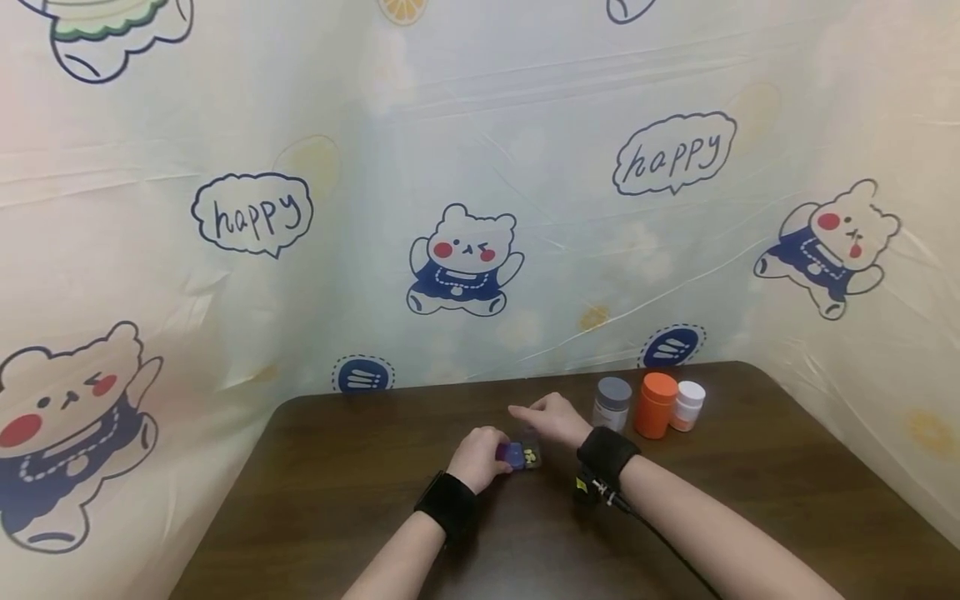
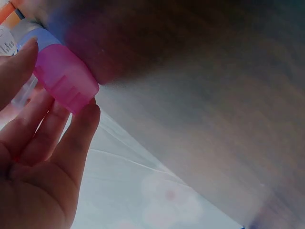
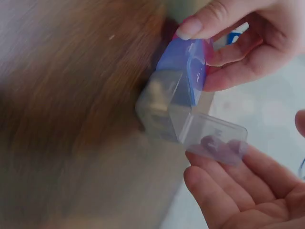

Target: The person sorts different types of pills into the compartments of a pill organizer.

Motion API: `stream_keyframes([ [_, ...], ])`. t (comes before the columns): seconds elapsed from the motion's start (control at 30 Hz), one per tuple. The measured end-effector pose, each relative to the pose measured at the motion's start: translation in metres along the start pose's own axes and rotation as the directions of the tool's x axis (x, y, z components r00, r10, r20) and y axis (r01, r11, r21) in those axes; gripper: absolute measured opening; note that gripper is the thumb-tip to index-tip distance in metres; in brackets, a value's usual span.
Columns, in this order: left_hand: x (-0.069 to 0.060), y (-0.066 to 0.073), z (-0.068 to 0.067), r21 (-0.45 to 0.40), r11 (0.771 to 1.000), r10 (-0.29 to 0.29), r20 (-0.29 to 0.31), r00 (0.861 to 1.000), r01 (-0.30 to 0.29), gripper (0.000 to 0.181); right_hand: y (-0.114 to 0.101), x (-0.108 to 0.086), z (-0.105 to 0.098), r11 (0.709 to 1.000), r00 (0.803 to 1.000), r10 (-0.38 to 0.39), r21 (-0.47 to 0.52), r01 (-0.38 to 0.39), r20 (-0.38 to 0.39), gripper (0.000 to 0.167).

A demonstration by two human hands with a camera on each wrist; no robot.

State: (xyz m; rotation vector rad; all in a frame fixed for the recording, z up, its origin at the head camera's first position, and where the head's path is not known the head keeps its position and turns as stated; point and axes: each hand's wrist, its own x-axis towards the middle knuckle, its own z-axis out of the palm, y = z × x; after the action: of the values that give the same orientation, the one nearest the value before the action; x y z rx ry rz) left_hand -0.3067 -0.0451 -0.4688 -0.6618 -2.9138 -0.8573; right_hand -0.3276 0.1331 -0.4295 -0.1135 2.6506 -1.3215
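Note:
A small pill box has pink, blue and clear sections; its blue section point(image 1: 513, 455) and its clear section point(image 1: 532, 457) holding yellowish pills show in the head view. My left hand point(image 1: 477, 460) grips the box at its left end, thumb and fingers on the pink section point(image 2: 66, 78) in the left wrist view. The clear section's lid point(image 3: 217, 138) stands open in the right wrist view. Behind that lid, the fingers of my right hand point(image 3: 248, 191) touch it, extended and slightly bent. The blue lid point(image 3: 196, 71) looks closed.
On the brown table point(image 1: 337, 517), a grey-lidded jar point(image 1: 612, 406), an orange jar point(image 1: 656, 407) and a white-capped bottle point(image 1: 687, 407) stand beyond my right wrist. A printed curtain point(image 1: 465, 125) hangs behind the table. A black cable point(image 1: 667, 542) trails from my right wristband.

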Motion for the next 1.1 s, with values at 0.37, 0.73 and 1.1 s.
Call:
stream_keyframes([
  [0.37, 0.002, 0.0, -0.002, 0.025, 1.0, -0.003, -0.003, 1.0, 0.003, 0.029, 0.013, -0.034, 0.009, 0.891, 0.942, -0.32, -0.307, 0.334, 0.097, 0.038],
  [0.73, -0.001, 0.002, 0.0, 0.016, 1.0, -0.007, -0.008, 1.0, 0.007, 0.03, 0.033, -0.061, 0.027, 0.654, 0.883, -0.444, -0.619, 0.435, 0.151, 0.051],
  [1.1, 0.001, 0.0, 0.003, 0.001, 1.0, -0.008, -0.012, 1.0, 0.008, 0.03, 0.039, -0.066, 0.032, 0.489, 0.845, -0.49, -0.734, 0.471, 0.214, 0.066],
])
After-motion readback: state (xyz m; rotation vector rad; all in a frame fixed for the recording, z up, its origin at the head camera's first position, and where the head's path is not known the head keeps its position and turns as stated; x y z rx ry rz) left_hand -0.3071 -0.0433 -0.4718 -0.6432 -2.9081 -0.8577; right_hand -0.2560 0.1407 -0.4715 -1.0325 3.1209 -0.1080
